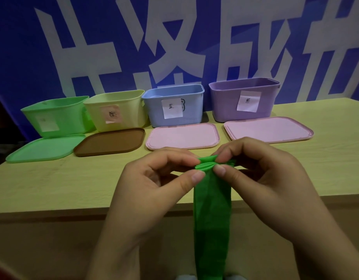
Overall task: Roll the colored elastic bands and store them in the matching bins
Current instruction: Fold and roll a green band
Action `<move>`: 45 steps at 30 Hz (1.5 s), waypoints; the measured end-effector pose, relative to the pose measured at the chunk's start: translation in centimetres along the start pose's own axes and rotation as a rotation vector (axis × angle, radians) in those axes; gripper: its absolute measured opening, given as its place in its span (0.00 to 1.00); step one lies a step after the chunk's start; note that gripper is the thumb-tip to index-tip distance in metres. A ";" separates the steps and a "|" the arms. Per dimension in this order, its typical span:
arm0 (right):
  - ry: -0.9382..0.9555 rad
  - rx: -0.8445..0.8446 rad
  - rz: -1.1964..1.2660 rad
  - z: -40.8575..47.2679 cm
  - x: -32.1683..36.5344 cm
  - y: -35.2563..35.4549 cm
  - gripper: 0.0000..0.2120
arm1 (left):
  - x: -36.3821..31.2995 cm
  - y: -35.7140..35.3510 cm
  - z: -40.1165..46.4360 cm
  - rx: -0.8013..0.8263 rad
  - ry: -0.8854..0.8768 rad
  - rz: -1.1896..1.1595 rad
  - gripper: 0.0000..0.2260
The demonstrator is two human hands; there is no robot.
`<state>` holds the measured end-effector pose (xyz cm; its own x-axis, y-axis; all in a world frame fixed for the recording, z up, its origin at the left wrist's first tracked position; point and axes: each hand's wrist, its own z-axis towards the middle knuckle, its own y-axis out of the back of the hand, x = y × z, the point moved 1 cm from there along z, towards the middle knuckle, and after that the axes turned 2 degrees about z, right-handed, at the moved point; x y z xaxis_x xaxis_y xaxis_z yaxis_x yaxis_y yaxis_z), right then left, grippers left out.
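- Behind everything hangs a blue wall banner (16,47) with big white characters, and in front of it stands a light wooden table (53,184).
- Four open bins stand in a row at the far side of the table: a green bin (53,116), a yellow bin (116,110), a blue bin (174,106) and a purple bin (243,100).
- Each bin carries a paper label on its front wall; the writing on the green one is too pale to read.
- One lid lies flat before each bin: a green lid (41,148), a brown lid (110,141), a pink lid (182,136) and a second, larger pink lid (267,128).
- Both hands are raised over the near edge of the table, close to the camera.
- The left hand (154,184) pinches the top end of the green elastic band (212,219) between thumb and forefinger, at the band's left corner.
- The right hand (261,178) pinches the same end in the same way, at its right corner, so the two thumbs nearly meet.
- Between the fingertips the band's end is gathered into small folds.
- Below the grip the rest of the band hangs straight down, flat and unrolled, past the table edge and out of the bottom of the view.
- The band touches no bin and no lid.
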<state>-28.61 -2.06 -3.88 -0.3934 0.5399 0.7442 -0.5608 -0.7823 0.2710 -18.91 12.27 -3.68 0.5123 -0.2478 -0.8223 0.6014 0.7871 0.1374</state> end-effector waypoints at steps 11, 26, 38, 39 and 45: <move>0.008 -0.001 -0.083 0.0 0.2 -0.1 0.04 | -0.1 0.3 0.1 0.042 0.064 -0.028 0.11; 0.051 0.122 0.081 0.2 0.3 0.3 0.09 | -0.1 0.3 -0.2 -0.006 -0.141 0.191 0.06; -0.038 0.074 0.290 -0.3 1.1 1.0 0.08 | -1.3 -0.3 -0.5 0.011 -0.301 0.399 0.08; -0.041 0.058 0.307 -0.3 1.1 1.0 0.07 | -1.4 -0.4 -0.5 0.001 -0.324 0.440 0.08; -0.066 0.007 0.331 -0.6 1.5 0.7 0.05 | -1.7 -0.3 -0.6 0.018 -0.364 0.534 0.05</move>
<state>-30.02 -1.65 -2.89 -0.5054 0.2357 0.8301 -0.4059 -0.9138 0.0122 -20.37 12.79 -2.66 0.9172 -0.0031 -0.3985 0.2149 0.8460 0.4879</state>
